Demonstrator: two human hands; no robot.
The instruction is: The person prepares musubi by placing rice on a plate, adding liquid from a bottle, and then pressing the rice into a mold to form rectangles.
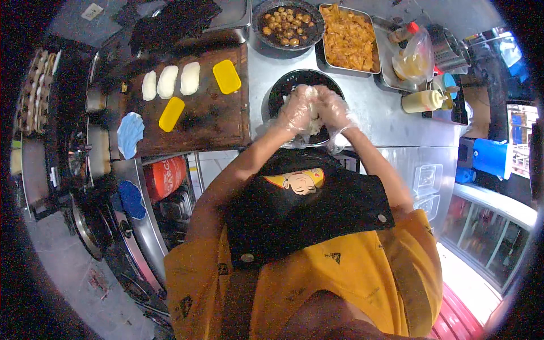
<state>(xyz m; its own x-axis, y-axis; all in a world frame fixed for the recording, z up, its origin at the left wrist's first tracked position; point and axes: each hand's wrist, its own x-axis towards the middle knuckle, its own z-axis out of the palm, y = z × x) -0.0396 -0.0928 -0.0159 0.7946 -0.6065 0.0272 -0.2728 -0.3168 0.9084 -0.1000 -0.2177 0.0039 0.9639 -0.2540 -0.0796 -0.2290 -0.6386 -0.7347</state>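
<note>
In clear plastic gloves, my left hand (298,111) and my right hand (333,106) meet over a round black pan (277,91) on the steel counter. Between them they press a whitish mass that looks like rice (315,121), mostly hidden by the fingers. On the brown wooden board (204,127) to the left lie several oblong white portions (190,78). Two yellow plastic pieces, lid-like, rest near them: one (227,77) at the board's right side, the other (171,114) below the portions.
Behind the pan stand a speckled pan of small round browned food (287,25) and a metal tray of orange-brown food (349,38). A squeeze bottle (420,102) is at the right. A blue cloth (130,135) lies at the board's left corner.
</note>
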